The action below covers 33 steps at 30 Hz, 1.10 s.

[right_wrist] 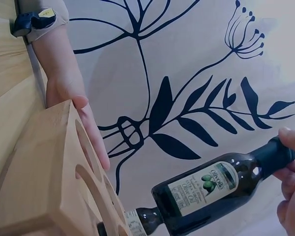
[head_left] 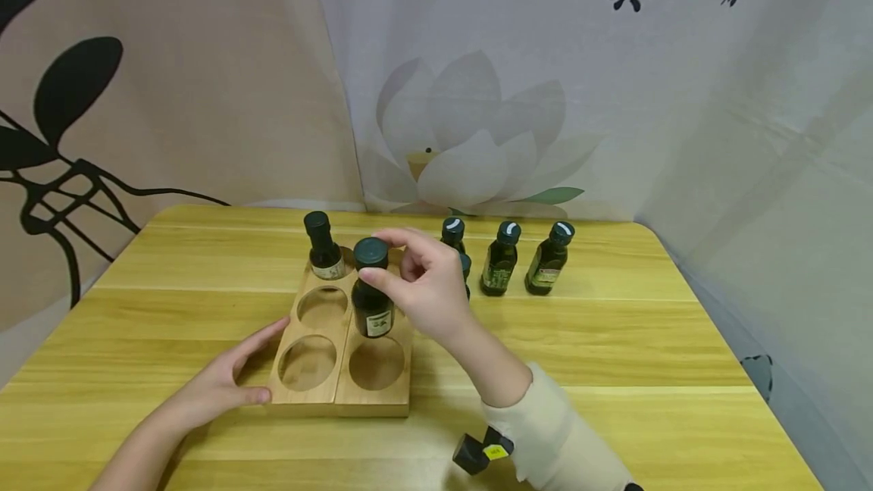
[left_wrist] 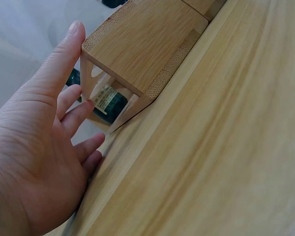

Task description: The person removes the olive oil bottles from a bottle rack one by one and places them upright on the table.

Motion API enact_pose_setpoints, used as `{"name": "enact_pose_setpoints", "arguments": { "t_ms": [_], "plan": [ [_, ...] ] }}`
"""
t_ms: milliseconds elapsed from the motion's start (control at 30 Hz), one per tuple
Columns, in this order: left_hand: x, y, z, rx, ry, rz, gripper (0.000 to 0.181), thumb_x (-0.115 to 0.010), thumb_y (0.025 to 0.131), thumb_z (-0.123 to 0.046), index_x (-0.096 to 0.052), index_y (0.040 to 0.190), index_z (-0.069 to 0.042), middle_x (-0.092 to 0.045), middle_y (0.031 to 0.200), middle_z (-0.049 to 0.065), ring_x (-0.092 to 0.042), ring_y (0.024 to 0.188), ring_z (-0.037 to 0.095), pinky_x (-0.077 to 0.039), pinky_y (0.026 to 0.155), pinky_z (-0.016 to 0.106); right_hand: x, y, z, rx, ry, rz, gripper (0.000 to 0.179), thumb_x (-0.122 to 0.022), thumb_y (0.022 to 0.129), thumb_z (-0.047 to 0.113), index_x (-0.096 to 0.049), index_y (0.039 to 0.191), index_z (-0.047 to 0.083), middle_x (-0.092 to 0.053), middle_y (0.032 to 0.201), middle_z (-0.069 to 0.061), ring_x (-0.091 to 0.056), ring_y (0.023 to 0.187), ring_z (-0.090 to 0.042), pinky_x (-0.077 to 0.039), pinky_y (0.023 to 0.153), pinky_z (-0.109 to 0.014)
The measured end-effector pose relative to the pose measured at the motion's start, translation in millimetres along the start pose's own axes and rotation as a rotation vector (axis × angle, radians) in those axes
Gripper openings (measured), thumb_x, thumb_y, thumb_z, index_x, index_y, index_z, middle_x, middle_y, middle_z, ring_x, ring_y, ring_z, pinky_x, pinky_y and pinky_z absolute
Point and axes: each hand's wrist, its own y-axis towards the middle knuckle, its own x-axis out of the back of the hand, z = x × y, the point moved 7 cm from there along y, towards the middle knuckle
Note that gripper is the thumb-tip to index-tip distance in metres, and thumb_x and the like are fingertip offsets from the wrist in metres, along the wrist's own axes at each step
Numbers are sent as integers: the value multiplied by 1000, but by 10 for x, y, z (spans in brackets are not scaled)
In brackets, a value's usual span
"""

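Wooden rack (head_left: 373,408) is standing on table (head_left: 614,354) | right hand (head_left: 431,286) is pinching olive-oil bottle (head_left: 371,300) by its cap, above rack | left hand (head_left: 217,389), loosely spread, is touching rack's left side

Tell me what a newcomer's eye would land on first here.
First, the dark bottle, held near its cap by the right hand over the wooden rack. Next, the left hand at the rack's left side, and the big pale lotus print on the backdrop behind.
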Motion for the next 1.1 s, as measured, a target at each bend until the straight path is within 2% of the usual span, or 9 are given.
{"name": "enact_pose_setpoints", "arguments": {
  "t_ms": [167,367,633,800,1000,1100],
  "plan": [
    [-5,2,-14,-11,-6,1,80,-73,85,-19,-30,152,-19,-28,155,-2,-22,132,-6,-11,91,79,177,-80,12,21,1,-21,35,-82,71,-4,-69,103,-1,-54,71,-3,-33,50,-13,-27,45,-25],
    [-7,-6,-9,-7,2,-1,80,-73,85,-19,-30,152,-21,-28,155,-2,-22,131,-6,-12,91,78,403,-156,-9,8,-3,-32,35,-80,70,-8,-68,103,-1,-44,61,-2,-32,48,-13,-27,44,-25],
    [-4,-7,-24,-4,13,-6,80,-74,85,-19,-30,152,-21,-28,155,-3,-22,131,-6,-12,91,78,759,-232,-60,1,-89,-72,33,-81,72,-2,-69,103,0,-39,56,-1,-32,48,-13,-26,42,-27],
    [4,4,-16,18,20,-8,80,-74,84,-20,-30,151,-22,-28,155,-5,-22,130,-6,-12,91,78,983,-251,-78,-1,-92,-109,32,-78,72,-7,-69,102,-2,-39,54,-1,-32,47,-12,-27,41,-27],
    [10,-1,10,35,30,-11,80,-74,84,-22,-30,151,-24,-28,155,-5,-20,130,-5,-12,90,79,1211,-278,-96,5,-95,-151,31,-80,76,2,-67,103,-6,-39,54,-1,-31,48,-10,-26,41,-25],
    [11,-7,9,37,29,-13,80,-74,85,-23,-30,151,-24,-28,155,-5,-20,130,-4,-12,90,79,1298,-282,-111,-4,-118,-166,31,-79,74,-6,-67,102,-6,-38,54,-1,-30,47,-9,-24,42,-24]
  ]
}}
